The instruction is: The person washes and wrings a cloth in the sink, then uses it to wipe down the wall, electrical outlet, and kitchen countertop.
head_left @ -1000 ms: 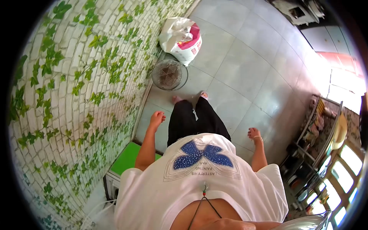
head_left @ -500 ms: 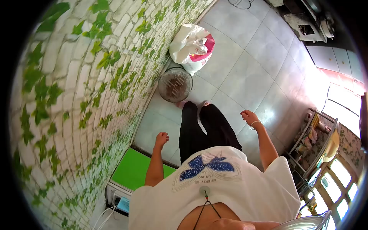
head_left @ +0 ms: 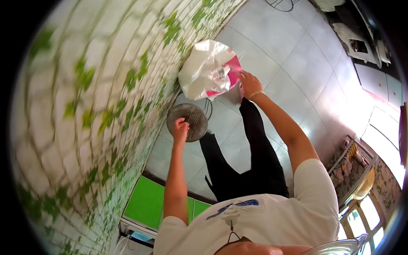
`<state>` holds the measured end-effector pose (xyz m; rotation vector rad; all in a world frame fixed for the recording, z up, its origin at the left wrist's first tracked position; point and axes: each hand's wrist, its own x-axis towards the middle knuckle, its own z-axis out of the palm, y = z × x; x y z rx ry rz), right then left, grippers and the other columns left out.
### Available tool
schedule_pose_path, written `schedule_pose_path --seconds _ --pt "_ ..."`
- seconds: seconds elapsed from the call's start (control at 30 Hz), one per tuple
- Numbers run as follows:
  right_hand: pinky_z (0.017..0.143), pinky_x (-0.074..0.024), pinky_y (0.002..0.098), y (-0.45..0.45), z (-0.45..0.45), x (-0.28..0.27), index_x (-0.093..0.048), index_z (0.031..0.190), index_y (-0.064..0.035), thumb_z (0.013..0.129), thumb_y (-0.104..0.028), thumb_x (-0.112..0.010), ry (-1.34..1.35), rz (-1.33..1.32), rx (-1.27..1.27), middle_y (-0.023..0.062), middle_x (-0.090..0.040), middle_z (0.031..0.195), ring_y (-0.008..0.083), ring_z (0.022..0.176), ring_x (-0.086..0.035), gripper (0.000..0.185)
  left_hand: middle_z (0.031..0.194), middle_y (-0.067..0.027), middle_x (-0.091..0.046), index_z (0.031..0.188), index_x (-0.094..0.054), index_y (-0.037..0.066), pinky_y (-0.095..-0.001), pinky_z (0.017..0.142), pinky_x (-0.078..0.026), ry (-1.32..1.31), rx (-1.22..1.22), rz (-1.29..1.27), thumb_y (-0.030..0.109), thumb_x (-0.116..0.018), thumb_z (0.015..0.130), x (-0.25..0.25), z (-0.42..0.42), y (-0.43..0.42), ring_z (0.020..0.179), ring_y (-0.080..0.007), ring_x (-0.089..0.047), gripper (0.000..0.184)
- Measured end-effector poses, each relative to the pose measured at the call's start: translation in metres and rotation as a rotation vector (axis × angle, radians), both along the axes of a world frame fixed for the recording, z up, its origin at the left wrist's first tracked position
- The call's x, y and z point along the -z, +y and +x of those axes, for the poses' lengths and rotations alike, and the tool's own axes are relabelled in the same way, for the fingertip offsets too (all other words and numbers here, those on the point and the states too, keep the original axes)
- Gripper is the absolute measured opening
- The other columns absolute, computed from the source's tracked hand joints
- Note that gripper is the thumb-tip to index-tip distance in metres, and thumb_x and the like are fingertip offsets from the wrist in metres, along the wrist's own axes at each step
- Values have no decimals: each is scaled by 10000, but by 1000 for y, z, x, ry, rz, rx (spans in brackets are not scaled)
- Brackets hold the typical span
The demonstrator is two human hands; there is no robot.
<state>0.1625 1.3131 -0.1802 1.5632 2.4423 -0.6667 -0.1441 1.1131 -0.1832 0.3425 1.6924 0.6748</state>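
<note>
Bag point(head_left: 206, 72) rests unlifted on the floor point(head_left: 276, 59); right hand point(head_left: 250, 85), fingers partly spread, is at its pink edge; left hand point(head_left: 180, 130), fingers curled, shows over the perforated stool point(head_left: 196, 125). Whether either grips, I cannot tell.

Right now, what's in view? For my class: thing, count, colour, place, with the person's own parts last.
wall: 1, white with green leaves, left
bag: 1, white and pink, by the wall
round perforated object: 1, brownish, beside the bag
floor: 1, grey, centre
low unit: 1, green top, lower left
rack: 1, grey, right
wire frame: 1, dark, top edge
cabinet doors: 2, pale, upper right
window: 1, bright, lower right
shirt: 1, white, bottom centre
trousers: 1, black, centre
bracelet: 1, pale, upper centre
left hand: 1, bare, over the perforated object
right hand: 1, bare, at the bag
</note>
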Motion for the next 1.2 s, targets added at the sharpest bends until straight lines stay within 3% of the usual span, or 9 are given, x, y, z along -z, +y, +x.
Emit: schedule_pose_path --seconds 0.1,0.27,0.4,0.5,0.57,0.73,0.93,1.03,1.2 --pt "1033 -272 356 60 -30 39 -287 1347 -123 766 -100 -525 -2 111 -221 82 -356 1352 232 1238 -356 628 1087 -155 -527 1250 -368 23 -328 771 -458 359 152 122 180 -668 743 21 54 57 890 -210 -553 609" --pt "1088 -166 352 102 -55 64 -195 1390 -95 860 -144 -425 -141 75 -539 81 -203 1450 199 1321 -233 579 1336 -218 -311 1348 -201 -14 -453 1045 -200 1089 592 243 339 -792 539 30 94 134 1259 -357 -277 1062" --pt "1083 -178 354 115 -58 103 -174 1392 -66 875 -158 -404 -244 161 -591 104 -180 1453 208 1297 -278 574 1309 -227 -346 1315 -262 -28 -465 1029 -243 1145 652 246 380 -799 500 70 88 156 1239 -356 -319 1058" --pt "1018 -302 357 111 -60 139 -252 1352 -28 720 -144 -617 -59 185 -406 161 -290 1388 251 1212 -389 739 1197 -226 -452 1191 -436 -1 -454 948 -355 1094 728 349 279 -778 538 96 83 158 1124 -359 -433 789" --pt "923 -398 352 117 -62 127 -371 1277 -32 723 -134 -615 -63 -241 -332 161 -435 1273 281 1088 -491 614 1152 -204 -481 1158 -468 23 -432 908 -383 1056 695 331 226 -756 572 102 82 159 1077 -354 -456 683" --pt "801 -448 399 112 -50 128 -539 1002 -72 774 -168 -561 252 -164 -169 158 -585 1011 321 959 -553 248 966 -154 -571 1073 -528 65 -413 765 -445 848 522 313 102 -595 759 136 89 136 910 -345 -533 324" --pt "780 -449 414 101 -61 133 -569 1000 -34 811 -266 -486 113 -301 228 214 -607 922 374 887 -569 310 961 -178 -608 1061 -501 9 -398 750 -441 422 65 104 223 -539 811 133 97 137 870 -365 -570 332" --pt "815 -422 442 92 -63 157 -555 974 -7 791 -304 -486 341 -216 580 249 -592 970 407 945 -544 356 968 -201 -607 1055 -520 8 -369 737 -451 315 174 103 310 -583 772 124 92 141 891 -343 -585 418" --pt "786 -440 409 126 -29 157 -555 1078 -14 775 -309 -534 483 -516 193 235 -614 912 370 889 -585 424 870 -180 -636 943 -616 42 -362 713 -461 257 47 4 347 -613 735 139 108 138 839 -321 -610 370"
